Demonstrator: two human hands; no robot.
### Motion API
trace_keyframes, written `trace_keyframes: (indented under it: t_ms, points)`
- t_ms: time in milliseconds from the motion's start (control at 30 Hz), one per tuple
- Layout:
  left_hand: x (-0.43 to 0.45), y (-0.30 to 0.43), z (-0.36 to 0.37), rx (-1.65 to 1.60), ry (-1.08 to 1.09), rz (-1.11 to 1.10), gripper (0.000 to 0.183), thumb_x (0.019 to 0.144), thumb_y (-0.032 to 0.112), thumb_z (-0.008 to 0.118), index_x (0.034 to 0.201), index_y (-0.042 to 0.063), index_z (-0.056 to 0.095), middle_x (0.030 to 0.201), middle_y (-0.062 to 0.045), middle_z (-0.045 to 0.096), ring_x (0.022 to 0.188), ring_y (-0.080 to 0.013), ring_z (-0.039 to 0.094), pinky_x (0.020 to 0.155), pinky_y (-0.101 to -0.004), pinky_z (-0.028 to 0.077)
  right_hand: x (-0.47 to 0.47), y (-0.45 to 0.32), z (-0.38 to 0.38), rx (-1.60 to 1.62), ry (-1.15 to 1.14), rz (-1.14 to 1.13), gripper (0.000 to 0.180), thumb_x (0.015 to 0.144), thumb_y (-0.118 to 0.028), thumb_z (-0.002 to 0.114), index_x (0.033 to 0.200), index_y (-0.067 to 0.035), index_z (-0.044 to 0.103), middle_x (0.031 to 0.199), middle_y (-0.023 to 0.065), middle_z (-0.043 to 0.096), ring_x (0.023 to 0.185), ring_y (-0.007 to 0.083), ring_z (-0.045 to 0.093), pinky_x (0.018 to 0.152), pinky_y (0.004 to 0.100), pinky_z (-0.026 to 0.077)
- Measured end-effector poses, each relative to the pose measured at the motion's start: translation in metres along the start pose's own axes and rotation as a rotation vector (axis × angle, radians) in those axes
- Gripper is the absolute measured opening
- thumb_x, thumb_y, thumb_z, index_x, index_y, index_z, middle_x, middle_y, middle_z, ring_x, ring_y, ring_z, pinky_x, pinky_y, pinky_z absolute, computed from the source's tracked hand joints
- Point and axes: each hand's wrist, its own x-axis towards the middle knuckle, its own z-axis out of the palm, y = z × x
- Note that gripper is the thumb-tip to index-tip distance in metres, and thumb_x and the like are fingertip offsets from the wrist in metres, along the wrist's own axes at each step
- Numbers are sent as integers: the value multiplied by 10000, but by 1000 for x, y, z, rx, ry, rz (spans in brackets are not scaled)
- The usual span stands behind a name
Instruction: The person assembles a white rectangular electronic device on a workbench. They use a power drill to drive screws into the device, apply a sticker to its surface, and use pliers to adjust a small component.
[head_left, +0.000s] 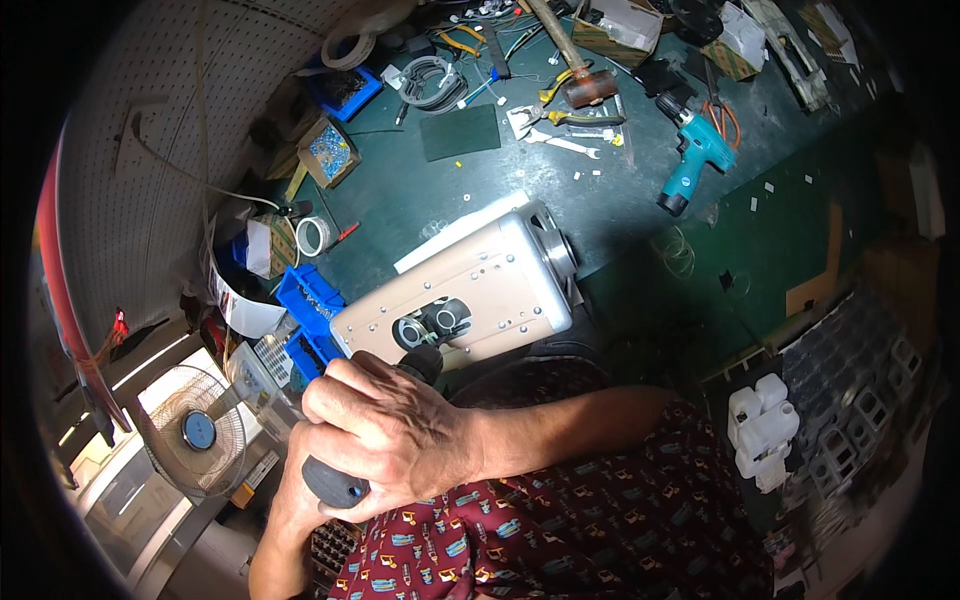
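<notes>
A long beige metal housing (472, 289) with a silver end frame (551, 262) lies at a slant before me. Round metal fittings (431, 322) show inside its oblong opening. My right hand (390, 427) wraps a tool with a dark handle (334, 480), whose butt has a small hole. The tool's dark front part (421, 364) points at the opening; its tip cannot be made out. My left hand (295, 465) lies below and left of the right one, mostly hidden by it, against the same handle; its fingers are largely out of sight.
Blue bins (307, 292) stand by the housing's left end. Farther back are a teal cordless drill (694, 161), a mallet (589, 88), pliers (585, 118), an open-end wrench (562, 142) and coiled cable (433, 84). A fan (196, 431) stands at left.
</notes>
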Motion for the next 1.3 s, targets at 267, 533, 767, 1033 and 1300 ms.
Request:
trace_keyframes:
  t_ms: [267, 533, 767, 1033, 1300]
  points:
    - [1, -5, 1, -18, -1, 15, 307, 678, 205, 834, 920, 66, 707, 829, -126, 714, 794, -299, 729, 689, -380, 567, -2, 4, 0, -31, -42, 46, 503, 666, -381, 827, 899, 4, 604, 1019, 167, 491, 1017, 336, 506, 876, 477, 459]
    - [3, -5, 0, -20, 1, 26, 318, 683, 205, 831, 935, 63, 702, 847, -129, 712, 808, -299, 726, 698, -381, 566, -2, 4, -3, -60, -24, 27, 507, 661, -390, 829, 888, 0, 599, 1013, 164, 490, 1015, 332, 507, 872, 470, 458]
    - [4, -2, 1, -19, -3, 30, 327, 687, 206, 829, 948, 60, 697, 863, -132, 710, 821, -298, 723, 707, -382, 565, 0, 2, -6, -57, 4, 28, 490, 664, -391, 826, 853, -4, 592, 989, 161, 498, 1001, 330, 508, 871, 460, 453]
    - [6, 0, 1, -17, -5, 27, 338, 691, 206, 827, 963, 57, 692, 880, -135, 708, 835, -298, 720, 716, -382, 564, -1, 3, -11, -51, 10, 32, 510, 652, -390, 836, 880, 5, 606, 999, 166, 497, 997, 335, 513, 880, 461, 456]
    - [7, 2, 1, -19, -6, 16, 349, 696, 206, 824, 978, 54, 686, 898, -138, 706, 849, -297, 717, 725, -383, 563, -3, 3, -16, -14, 28, 34, 491, 650, -355, 832, 885, 11, 604, 1002, 171, 505, 1021, 347, 526, 884, 467, 466]
